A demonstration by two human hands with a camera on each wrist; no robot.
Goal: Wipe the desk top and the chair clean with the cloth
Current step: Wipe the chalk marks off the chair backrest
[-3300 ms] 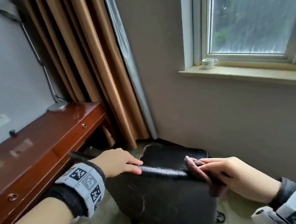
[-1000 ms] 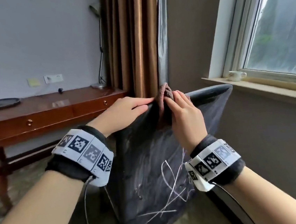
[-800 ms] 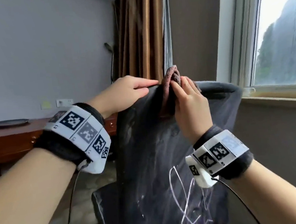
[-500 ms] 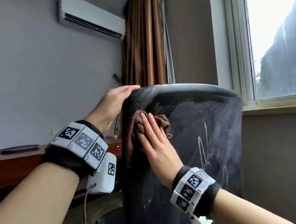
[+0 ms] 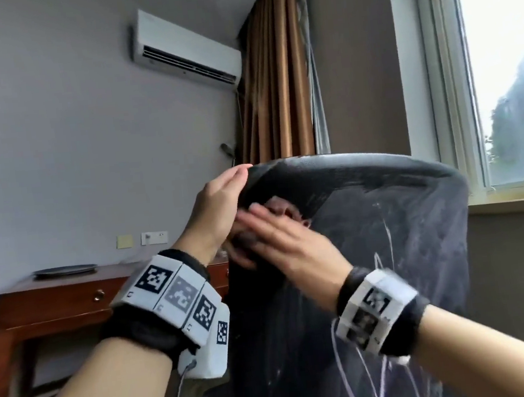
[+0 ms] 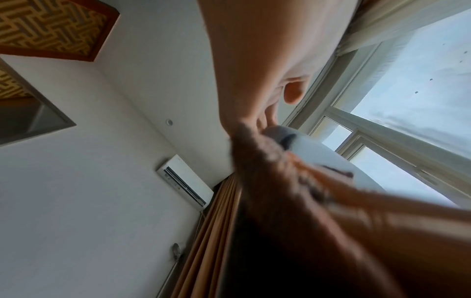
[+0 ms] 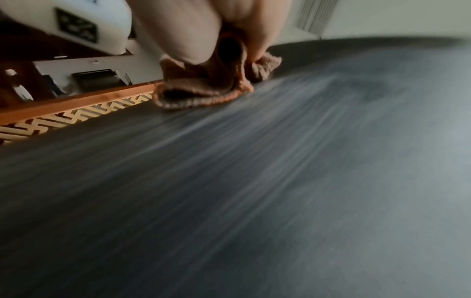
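Observation:
The black chair backrest (image 5: 389, 249) stands upright in front of me, with pale scratch marks low on its face. My left hand (image 5: 221, 196) grips its top left corner, fingers curled over the edge (image 6: 318, 157). My right hand (image 5: 278, 238), blurred by motion, presses the brownish cloth (image 5: 282, 206) flat against the upper left of the backrest face with straight fingers. In the right wrist view the bunched cloth (image 7: 203, 90) lies under the fingers on the dark chair surface (image 7: 280, 181). The wooden desk (image 5: 54, 297) stands at the left against the wall.
A dark plate (image 5: 64, 270) lies on the desk. Brown curtains (image 5: 274, 83) hang behind the chair, with a lamp head (image 5: 226, 148) beside them. A window (image 5: 500, 76) and its sill (image 5: 513, 201) are on the right, an air conditioner (image 5: 184, 56) high on the wall.
My right hand brought the cloth from the backrest's top edge down onto its face and now rubs it there. My left hand keeps its hold on the top corner.

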